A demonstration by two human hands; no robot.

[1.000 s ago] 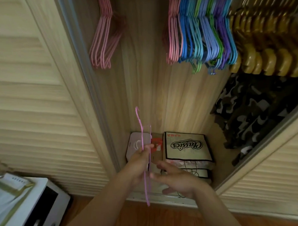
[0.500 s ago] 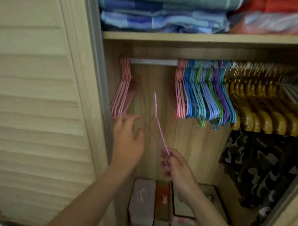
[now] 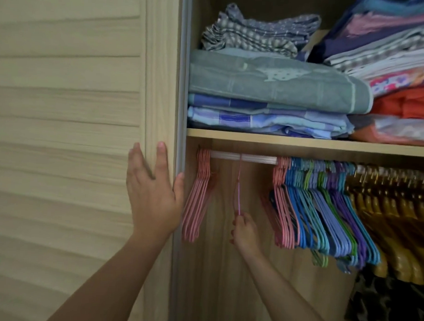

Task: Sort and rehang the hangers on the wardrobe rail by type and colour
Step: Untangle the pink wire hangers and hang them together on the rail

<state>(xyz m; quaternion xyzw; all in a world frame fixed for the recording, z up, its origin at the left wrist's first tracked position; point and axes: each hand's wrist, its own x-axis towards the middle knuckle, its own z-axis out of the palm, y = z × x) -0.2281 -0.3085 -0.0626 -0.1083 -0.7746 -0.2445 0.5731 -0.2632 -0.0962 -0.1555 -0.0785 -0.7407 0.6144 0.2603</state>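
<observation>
Head view: right hand [image 3: 244,230] now pinches the pink hanger [image 3: 239,185], newly hooked on the wardrobe rail [image 3: 244,157] between 2 pink bunches; left hand [image 3: 154,194] has moved, fingers flat, onto the door [image 3: 64,107].

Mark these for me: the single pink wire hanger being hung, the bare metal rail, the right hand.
single pink wire hanger [image 3: 238,197], head view, on its thin neck below the hook.
bare metal rail [image 3: 256,158], head view, on the exposed stretch.
right hand [image 3: 243,230], head view, on its back.
</observation>
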